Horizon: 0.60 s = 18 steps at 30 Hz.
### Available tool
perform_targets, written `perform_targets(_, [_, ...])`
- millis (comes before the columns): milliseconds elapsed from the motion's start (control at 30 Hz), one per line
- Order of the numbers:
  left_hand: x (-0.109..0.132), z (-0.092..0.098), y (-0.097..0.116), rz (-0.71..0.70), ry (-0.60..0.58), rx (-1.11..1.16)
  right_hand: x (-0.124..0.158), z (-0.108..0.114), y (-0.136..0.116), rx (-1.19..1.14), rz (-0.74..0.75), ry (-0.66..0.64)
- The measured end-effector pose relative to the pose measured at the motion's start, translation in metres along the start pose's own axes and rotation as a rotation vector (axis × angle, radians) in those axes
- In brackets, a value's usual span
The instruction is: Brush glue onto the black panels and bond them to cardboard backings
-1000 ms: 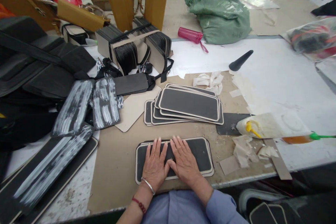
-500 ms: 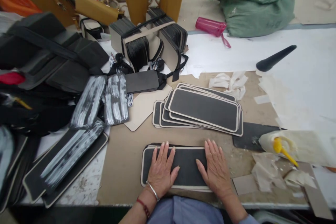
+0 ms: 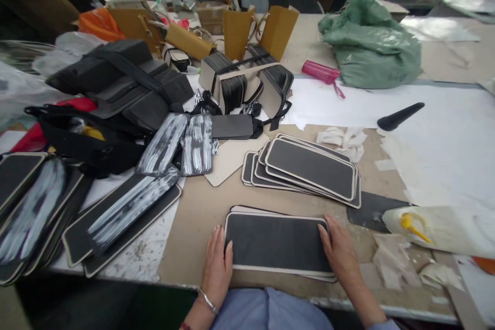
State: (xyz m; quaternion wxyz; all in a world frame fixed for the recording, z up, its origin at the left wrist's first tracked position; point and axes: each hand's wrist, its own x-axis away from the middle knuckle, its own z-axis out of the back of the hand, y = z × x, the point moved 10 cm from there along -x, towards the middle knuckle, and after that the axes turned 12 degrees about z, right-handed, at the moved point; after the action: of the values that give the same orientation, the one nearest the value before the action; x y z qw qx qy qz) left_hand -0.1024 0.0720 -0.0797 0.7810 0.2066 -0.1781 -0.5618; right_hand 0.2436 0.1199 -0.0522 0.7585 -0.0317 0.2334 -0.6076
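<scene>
A black rounded panel with a cream border (image 3: pixel 276 241) lies on top of a similar one, on brown card at the table's near edge. My left hand (image 3: pixel 217 266) rests against its left end, fingers stretched out and close together. At the panel's right end lies my right hand (image 3: pixel 340 250), fingers extended along the edge. Neither hand grips the panel. A fanned stack of the same panels (image 3: pixel 305 167) lies just beyond.
Glue-streaked black pieces (image 3: pixel 176 144) and long panels (image 3: pixel 124 216) lie at left, beside black bags (image 3: pixel 116 87). A glue bottle with a yellow nozzle (image 3: pixel 433 224) and paper scraps sit at right. A green bag (image 3: pixel 371 44), a pink bottle (image 3: pixel 320 71) and bundled pieces (image 3: pixel 247 82) stand farther back.
My hands have slid apart from the panel's middle to its two ends. The view has tilted up and swung left, showing more of the table's far side.
</scene>
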Motion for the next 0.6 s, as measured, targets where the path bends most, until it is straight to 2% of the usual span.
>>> perform_targets(100, [0.004,0.003,-0.001,0.001,0.023,0.063,-0.003,0.002,0.0,-0.011,-0.006,0.036])
perform_targets(267, [0.001,0.031,0.016,0.03,0.112,0.176,-0.006,0.024,-0.02,0.021,0.069,0.152])
perform_targets(367, [0.003,0.034,0.016,0.14,-0.001,0.328,0.001,0.042,-0.032,-0.009,0.065,0.192])
perform_targets(433, [0.005,0.032,0.016,0.223,-0.105,0.425,0.006,0.053,-0.029,-0.023,-0.019,0.178])
perform_targets(533, [-0.003,0.03,0.026,0.278,-0.202,0.514,0.007,0.066,-0.011,-0.048,-0.165,0.135])
perform_targets(600, [-0.021,0.029,0.045,0.262,-0.249,0.567,-0.003,0.071,0.007,-0.1,-0.244,0.104])
